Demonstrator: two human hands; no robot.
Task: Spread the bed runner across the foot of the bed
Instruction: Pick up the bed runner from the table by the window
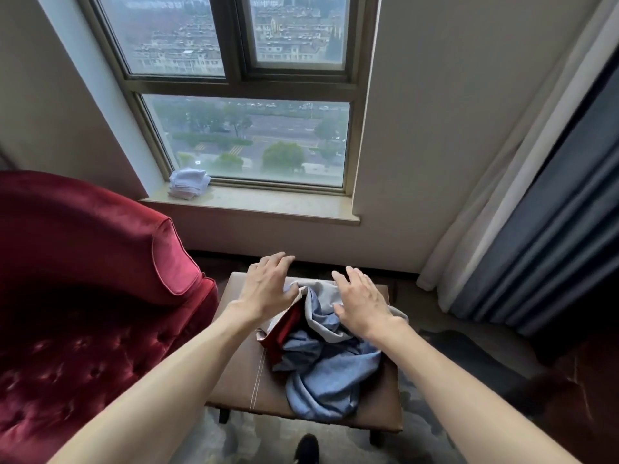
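— Blue and red bed runner (pixel 321 349), where?
— I see it crumpled on the brown stool (pixel 241 373), under both grips: left hand (pixel 268 286) and right hand (pixel 361 299) spread, holding nothing.

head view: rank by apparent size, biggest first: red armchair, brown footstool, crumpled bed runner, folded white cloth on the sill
1. red armchair, though it is cut off by the frame edge.
2. brown footstool, partly covered.
3. crumpled bed runner, lying on the stool.
4. folded white cloth, smallest, but also farthest from the camera.
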